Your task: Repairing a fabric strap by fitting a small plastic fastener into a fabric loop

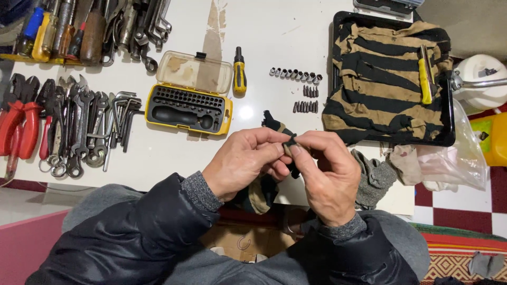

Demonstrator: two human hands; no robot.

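While the head camera looks down over the white table (174, 158), the left hand (240, 161) and the right hand (327, 177) meet in front of the body, just at the near edge of the table. Both hands are pinching a strip of black and tan cloth (274, 125) between thumb and fingertips, and a small object seems to be wrapped inside it, but I cannot tell what it is. The strip's long axis runs from up-left down toward the lap, passing between the two hands, so neither hand is clearly nearer. Beyond the hands lie a yellow bit case (188, 108) with open lid, a small yellow screwdriver (240, 71), rows of bits (305, 99), and at the right a black tray (448, 119) holding a striped rag (385, 79).
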